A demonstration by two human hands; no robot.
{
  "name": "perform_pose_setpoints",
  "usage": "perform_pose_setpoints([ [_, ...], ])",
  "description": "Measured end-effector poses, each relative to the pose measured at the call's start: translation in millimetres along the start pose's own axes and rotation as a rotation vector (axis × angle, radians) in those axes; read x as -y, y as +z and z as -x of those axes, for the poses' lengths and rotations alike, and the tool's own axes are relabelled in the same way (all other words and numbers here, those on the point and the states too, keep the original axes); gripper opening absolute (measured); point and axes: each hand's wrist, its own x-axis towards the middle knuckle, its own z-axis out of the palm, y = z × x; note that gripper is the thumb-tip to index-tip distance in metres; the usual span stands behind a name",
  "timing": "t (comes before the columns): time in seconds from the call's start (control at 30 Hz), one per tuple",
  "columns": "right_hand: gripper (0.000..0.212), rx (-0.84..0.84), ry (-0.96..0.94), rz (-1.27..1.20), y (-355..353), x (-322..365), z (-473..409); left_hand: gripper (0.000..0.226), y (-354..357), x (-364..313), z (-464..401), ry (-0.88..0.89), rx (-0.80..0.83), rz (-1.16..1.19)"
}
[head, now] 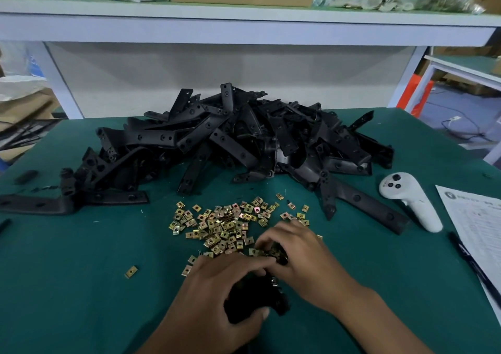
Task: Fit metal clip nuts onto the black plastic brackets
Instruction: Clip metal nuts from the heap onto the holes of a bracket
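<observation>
2 hands work a black bracket at the near edge of the green desk [81, 286].

Head view: left hand [217, 296] grips the bracket [254, 299]; right hand [301, 256] pinches at its top end, beside the scattered clip nuts [225, 226]. Bracket pile [230, 142] lies behind.

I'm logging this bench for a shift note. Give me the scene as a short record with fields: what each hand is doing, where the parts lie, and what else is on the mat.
left hand: left hand grips a black bracket near the front edge
right hand: right hand has fingers curled at the bracket's top end; what it pinches is blurred
clip nuts: loose heap of clip nuts in the middle of the green mat
stray nut: single clip nut apart, to the left
brackets: bracket pile behind the nuts
other: white controller, printed sheet, black pen at right
</observation>
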Motion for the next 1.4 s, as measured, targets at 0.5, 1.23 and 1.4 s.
perform_pose_setpoints([
  [0.5,0.017,-0.179,0.203,-0.465,-16.1,1.0,-3.9,0.046,6.7,2.4,-2.5,-0.488,-0.261,0.716],
  [1.23,0.013,0.083,0.39,-1.361,-25.5,17.8,-5.7,0.03,5.7,-9.3,0.4,-0.363,-0.279,0.461],
  [1.4,0.008,0.07,0.399,-1.456,-25.6,17.0,-6.6,0.031,6.8,-7.9,-0.3,-0.361,-0.262,0.462],
])
